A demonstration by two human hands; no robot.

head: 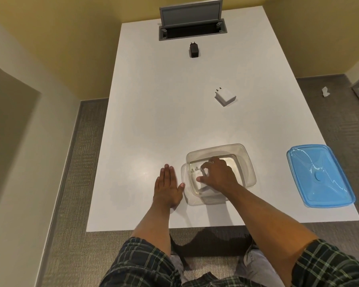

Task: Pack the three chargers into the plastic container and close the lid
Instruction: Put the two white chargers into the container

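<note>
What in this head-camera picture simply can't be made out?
- White charger in the clear container: mostly hidden under the right hand; only its prongs show, so the grip is unclear.
- Black charger: too small to read its ports.
- Table's cable box: inside is dark.
- Person's legs: cut off by the bottom edge.

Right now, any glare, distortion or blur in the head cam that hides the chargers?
Head view: wide-angle bend along the table edges; soft glare patches near the left hand; glints on the blue lid. The right hand covers most of the charger in the clear container. White charger and black charger are sharp.
</note>
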